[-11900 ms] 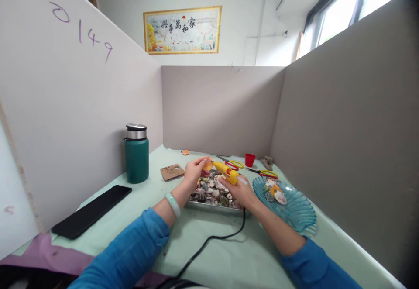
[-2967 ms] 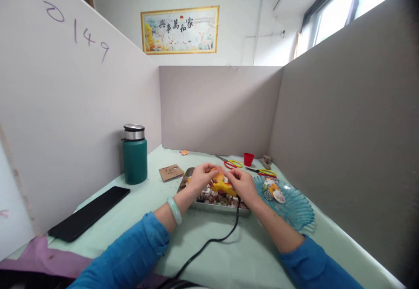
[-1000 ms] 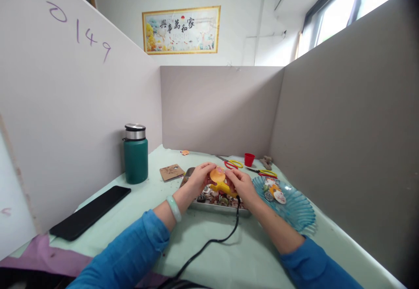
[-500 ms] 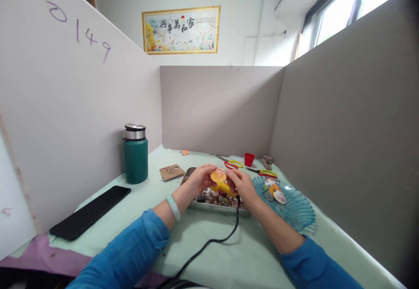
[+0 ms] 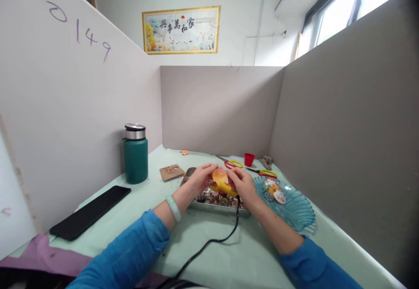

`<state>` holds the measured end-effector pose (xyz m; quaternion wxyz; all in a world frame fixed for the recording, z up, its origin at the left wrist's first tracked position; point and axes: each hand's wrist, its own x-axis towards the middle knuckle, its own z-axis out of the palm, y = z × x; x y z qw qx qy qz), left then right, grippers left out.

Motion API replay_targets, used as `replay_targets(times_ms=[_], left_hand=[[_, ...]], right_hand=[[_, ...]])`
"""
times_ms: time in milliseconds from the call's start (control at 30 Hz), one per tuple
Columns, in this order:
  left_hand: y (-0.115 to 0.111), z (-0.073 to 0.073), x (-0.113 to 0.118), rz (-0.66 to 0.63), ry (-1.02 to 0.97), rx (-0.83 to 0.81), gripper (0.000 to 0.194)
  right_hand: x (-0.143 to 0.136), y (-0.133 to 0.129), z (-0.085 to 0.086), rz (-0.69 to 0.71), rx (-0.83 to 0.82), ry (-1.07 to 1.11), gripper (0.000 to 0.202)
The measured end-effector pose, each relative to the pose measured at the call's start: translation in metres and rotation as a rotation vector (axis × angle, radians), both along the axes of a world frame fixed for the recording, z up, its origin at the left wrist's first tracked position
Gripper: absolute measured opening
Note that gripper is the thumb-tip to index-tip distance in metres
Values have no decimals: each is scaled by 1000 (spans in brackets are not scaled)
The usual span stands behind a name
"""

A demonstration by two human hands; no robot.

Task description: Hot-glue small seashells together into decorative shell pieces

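An orange shell-like disc [image 5: 220,175] is held up between my two hands. My left hand [image 5: 203,180] pinches its left edge, and my right hand [image 5: 241,184] has its fingers closed at the right edge. Just below lies a yellow tool [image 5: 225,188] with a black cord [image 5: 209,242], resting over a metal tray [image 5: 212,208] of small shells. Part of the tray is hidden behind my hands and wrists.
Left: green bottle [image 5: 135,160], black phone-like slab [image 5: 91,211], brown board [image 5: 172,172]. Behind: scissors [image 5: 233,164], more scissors [image 5: 266,173], red cup [image 5: 249,159]. Right: blue glass plate [image 5: 296,206] with several shells. Grey partitions [image 5: 219,105] stand around the table.
The orange disc has shifted slightly right and turned a little between my fingers. My hands are otherwise nearly where they were.
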<state>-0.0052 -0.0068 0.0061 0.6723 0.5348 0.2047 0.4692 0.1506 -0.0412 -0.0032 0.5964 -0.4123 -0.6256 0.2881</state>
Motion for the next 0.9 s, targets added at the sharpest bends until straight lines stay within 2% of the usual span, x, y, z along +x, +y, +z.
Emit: replay_targets(times_ms=[267, 567, 900], left_hand=[[1, -2, 0, 46, 37, 62, 31], [-4, 0, 2, 122, 142, 179, 37], [-5, 0, 5, 200, 165, 221, 32]], right_hand=[[1, 3, -5, -88, 61, -49, 30], [3, 5, -5, -121, 63, -64, 33], [3, 8, -8, -133, 73, -88, 34]])
